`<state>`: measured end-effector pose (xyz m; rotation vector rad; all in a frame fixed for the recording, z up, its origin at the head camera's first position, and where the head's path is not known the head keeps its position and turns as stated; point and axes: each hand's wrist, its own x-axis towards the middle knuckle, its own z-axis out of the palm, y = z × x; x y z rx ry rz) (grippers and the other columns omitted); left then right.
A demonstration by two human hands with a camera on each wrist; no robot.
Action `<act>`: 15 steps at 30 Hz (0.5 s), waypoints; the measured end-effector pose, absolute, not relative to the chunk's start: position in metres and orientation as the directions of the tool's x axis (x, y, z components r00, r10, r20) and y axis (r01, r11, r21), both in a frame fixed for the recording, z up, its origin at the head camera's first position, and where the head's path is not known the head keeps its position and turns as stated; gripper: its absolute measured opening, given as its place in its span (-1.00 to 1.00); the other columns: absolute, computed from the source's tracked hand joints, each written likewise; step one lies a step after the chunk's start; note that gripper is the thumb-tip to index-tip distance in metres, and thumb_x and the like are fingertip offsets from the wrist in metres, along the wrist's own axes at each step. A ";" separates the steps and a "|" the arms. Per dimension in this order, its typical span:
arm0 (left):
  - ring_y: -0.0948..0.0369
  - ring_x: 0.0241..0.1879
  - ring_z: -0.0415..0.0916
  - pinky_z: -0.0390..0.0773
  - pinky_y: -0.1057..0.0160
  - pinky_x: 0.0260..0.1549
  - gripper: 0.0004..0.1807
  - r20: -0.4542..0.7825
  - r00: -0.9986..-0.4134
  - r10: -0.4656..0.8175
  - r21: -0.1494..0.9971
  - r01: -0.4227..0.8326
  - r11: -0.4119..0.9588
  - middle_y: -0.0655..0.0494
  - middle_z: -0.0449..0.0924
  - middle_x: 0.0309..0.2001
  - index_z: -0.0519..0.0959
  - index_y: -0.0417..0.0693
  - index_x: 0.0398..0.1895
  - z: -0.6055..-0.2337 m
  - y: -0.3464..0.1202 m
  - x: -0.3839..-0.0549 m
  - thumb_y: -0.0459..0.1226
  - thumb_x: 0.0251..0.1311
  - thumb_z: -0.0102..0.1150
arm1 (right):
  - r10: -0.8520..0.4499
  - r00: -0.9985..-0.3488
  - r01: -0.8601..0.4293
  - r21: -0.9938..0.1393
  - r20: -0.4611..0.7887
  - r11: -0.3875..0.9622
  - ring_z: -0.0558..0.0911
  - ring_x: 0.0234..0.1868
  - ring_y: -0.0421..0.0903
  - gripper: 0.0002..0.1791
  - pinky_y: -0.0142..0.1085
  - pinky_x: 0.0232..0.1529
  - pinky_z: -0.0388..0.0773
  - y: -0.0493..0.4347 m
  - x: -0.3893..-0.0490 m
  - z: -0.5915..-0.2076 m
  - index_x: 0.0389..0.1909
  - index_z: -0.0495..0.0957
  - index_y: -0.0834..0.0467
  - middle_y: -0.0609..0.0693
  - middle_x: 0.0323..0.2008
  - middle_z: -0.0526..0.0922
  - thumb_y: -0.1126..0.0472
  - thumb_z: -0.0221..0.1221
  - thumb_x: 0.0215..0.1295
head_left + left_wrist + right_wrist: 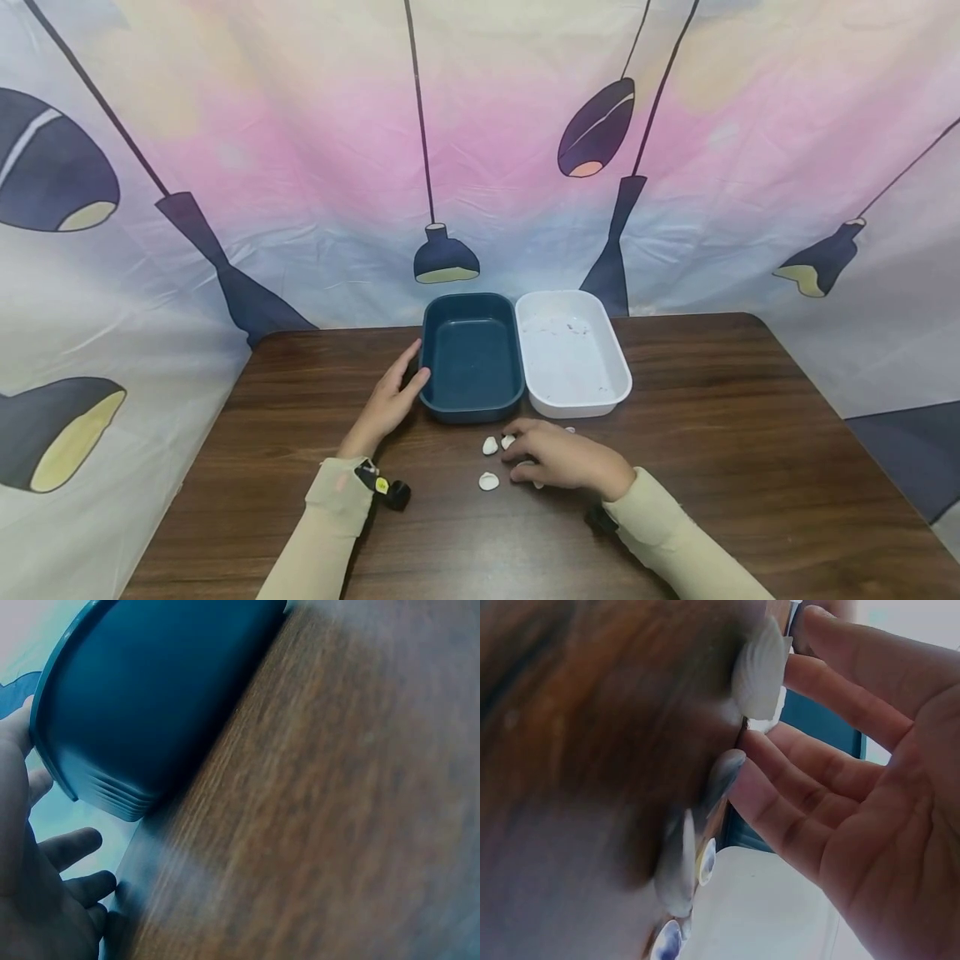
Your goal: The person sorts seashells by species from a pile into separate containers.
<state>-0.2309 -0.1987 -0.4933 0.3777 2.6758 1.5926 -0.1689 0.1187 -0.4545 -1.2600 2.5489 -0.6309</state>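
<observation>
— Where is your left hand?

— My left hand (392, 398) lies flat against the left wall of the dark blue tub (472, 357), fingers straight, thumb touching the tub's near left corner. It presses rather than clasps; the left wrist view shows my palm (22, 885) beside the tub's ribbed corner (142, 712), fingers loose and spread.

— And the tub itself?

— It stands on the brown table (750, 433), near the far edge and about midway along it. Its right wall touches the white tub (572, 354), which sits just beside it, equally close to the far edge.

— What about your right hand?

— My right hand (561, 457) hovers palm-down over a scatter of small white shells (489, 481) lying just in front of the two tubs, toward the middle of the table. One shell (490, 446) lies just left of my fingertips, another nearer to me. In the right wrist view my fingers (832, 772) are gently bent and apart, fingertips touching the shells (761, 671) on the wood, not closed around any of them.

— So nothing is gripped?

— Nothing. Both hands are relaxed; the left leans on the blue tub, the right touches the shells.

— Anything else?

— A printed curtain (300, 167) with hanging lamps behind the table, and pale sleeves (330, 517) on both my arms.
</observation>
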 end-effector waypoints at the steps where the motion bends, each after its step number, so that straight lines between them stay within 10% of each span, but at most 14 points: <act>1: -0.14 0.67 -0.15 -0.04 -0.38 0.52 -0.23 0.118 -0.971 0.208 0.865 0.204 0.458 -0.08 -0.09 0.71 -0.02 0.03 0.75 -0.493 -0.199 -0.231 0.07 0.66 -0.07 | -0.797 -0.603 -0.700 -0.472 -0.011 0.536 0.62 0.24 0.03 -0.73 -0.17 0.27 0.58 0.119 -0.169 -0.454 0.06 0.79 0.19 0.17 0.22 0.62 0.23 0.39 0.39; 15: -0.13 0.67 -0.18 -0.06 -0.38 0.52 -0.22 0.096 -0.975 0.203 0.871 0.181 0.457 -0.04 -0.10 0.71 -0.03 0.06 0.75 -0.494 -0.200 -0.231 0.10 0.65 -0.08 | -0.800 -0.597 -0.745 -0.413 0.063 0.524 0.67 0.15 -0.01 -0.78 -0.19 0.19 0.62 0.118 -0.167 -0.452 0.01 0.80 0.15 0.13 0.12 0.67 0.28 0.38 0.38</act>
